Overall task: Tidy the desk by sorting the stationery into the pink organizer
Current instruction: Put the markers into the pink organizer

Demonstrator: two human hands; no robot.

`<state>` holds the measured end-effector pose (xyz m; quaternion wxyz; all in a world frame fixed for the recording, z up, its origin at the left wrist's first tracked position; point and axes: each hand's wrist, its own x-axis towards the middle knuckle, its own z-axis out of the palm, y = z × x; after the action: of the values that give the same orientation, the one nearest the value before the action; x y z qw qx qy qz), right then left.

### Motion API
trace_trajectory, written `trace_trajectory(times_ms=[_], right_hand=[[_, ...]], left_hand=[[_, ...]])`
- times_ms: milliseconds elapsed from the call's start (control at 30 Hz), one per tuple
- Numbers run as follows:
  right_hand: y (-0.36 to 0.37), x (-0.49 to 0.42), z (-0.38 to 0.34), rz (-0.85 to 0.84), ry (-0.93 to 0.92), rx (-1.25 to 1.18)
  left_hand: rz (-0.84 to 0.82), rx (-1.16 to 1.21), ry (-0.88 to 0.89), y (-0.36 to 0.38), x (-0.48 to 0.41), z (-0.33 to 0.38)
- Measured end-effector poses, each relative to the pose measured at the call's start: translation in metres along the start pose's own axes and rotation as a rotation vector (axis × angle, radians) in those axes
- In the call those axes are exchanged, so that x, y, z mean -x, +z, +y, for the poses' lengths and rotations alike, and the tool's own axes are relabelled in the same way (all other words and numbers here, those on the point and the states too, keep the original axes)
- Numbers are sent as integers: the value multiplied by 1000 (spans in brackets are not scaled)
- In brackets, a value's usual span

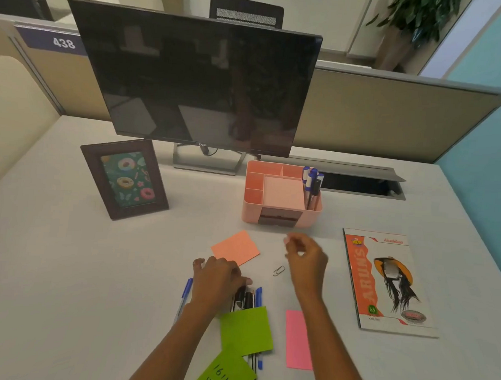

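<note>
Just behind the right hand [305, 259] stood the pink organizer [282, 195], its loosely curled fingers [291, 243] seemingly empty. Nearer, the left hand [218, 277] clutched a bundle of pens [247, 300] lying lengthwise toward the person, with bare worktop [68, 268] between pens and organizer.
</note>
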<state>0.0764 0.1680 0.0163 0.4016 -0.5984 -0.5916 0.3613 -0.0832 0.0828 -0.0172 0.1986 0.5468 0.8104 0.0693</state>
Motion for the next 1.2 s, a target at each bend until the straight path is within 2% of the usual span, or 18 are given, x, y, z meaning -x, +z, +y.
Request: trace_trajectory(times_ms=[200,567,700,833,1000,1200], right_hand=[[9,56,30,-147,107,120],[12,73,32,-235,150,215],[18,66,29,-248,169,171],[25,54,24,-249,194,92],[29,35,4,-276,199,-62],[22,6,-16,-194,139,-135]], left_hand=[[-45,-171,18,7,7,1],[-70,-71,-9,1,-7,17],[-38,97,-25,-6,-12,22],[76,401,-55,-21,-24,26],[128,777,1,-40,-37,38],[124,940,64,-49,-45,42]])
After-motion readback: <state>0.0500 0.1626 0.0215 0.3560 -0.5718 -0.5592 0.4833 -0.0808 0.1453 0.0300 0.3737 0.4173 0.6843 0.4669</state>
